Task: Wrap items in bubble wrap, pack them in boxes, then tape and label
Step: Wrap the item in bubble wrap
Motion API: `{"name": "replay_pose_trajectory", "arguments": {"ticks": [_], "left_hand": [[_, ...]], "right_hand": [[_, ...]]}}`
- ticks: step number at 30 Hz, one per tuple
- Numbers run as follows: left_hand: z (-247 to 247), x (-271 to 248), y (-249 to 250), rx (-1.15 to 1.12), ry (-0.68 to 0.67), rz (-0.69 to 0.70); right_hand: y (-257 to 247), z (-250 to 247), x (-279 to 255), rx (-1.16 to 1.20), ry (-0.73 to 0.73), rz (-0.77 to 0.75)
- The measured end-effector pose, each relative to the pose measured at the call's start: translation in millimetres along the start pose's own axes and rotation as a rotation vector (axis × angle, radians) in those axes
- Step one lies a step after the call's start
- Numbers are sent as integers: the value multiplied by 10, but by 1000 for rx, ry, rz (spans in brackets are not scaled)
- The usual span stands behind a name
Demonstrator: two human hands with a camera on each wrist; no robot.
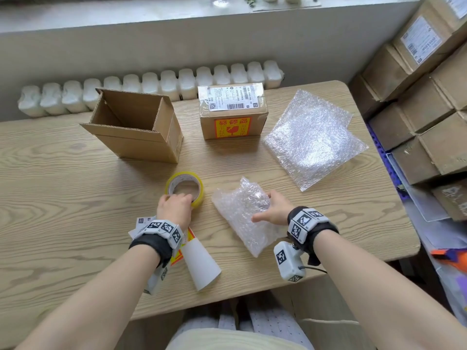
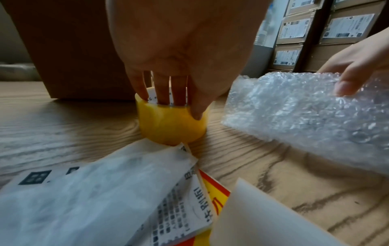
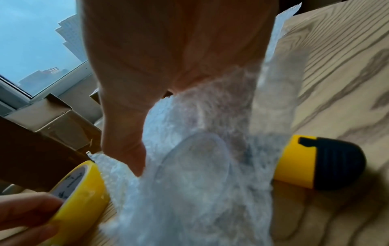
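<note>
A yellow tape roll [image 1: 199, 199] lies flat on the wooden table [image 1: 75, 198]. My left hand [image 1: 177, 201] grips it, fingers down in the core and thumb on the outer wall; the left wrist view shows the same left hand [image 2: 179, 99] on the tape roll [image 2: 170, 124]. To its right lies a bubble-wrapped bundle [image 1: 240, 218], held by my right hand [image 1: 262, 208] with the thumb on the near side and fingers over the far side. In the right wrist view a round clear shape shows through the bundle [image 3: 195, 166].
An open cardboard box [image 1: 136, 140] stands at the back left and a sealed, labelled box [image 1: 232, 122] at the back middle. Bubble wrap sheets [image 1: 313, 140] lie at the right. Labels and backing paper [image 1: 199, 261] lie under my left wrist. A yellow and black tool [image 3: 315, 163] lies beside the bundle.
</note>
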State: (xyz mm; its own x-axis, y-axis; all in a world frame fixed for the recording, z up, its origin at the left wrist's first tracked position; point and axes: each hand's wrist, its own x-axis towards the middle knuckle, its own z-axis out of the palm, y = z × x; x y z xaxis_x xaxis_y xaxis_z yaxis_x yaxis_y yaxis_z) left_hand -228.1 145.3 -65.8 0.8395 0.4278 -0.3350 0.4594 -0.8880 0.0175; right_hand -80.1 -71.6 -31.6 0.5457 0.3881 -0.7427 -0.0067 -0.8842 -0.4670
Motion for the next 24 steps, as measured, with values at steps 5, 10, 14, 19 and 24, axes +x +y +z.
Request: {"name": "replay_pose_trajectory", "arguments": {"ticks": [5, 10, 14, 19, 24], "left_hand": [[-47, -153, 26, -5, -86, 13], [-224, -193, 42, -176, -129, -11], [-534, -131, -87, -314, -59, -54], [-1046, -41, -475, -349, 108, -103], [-1432, 121, -1009, -379, 262, -150]], "right_hand": [[14, -76, -90, -86, -19, -40], [-141, -162, -157, -188, 18, -69], [-543, -237, -184, -291, 168, -182], [-1324, -213, -161, -352, 259, -331], [-2142, -58, -40, -333, 304, -437]]}}
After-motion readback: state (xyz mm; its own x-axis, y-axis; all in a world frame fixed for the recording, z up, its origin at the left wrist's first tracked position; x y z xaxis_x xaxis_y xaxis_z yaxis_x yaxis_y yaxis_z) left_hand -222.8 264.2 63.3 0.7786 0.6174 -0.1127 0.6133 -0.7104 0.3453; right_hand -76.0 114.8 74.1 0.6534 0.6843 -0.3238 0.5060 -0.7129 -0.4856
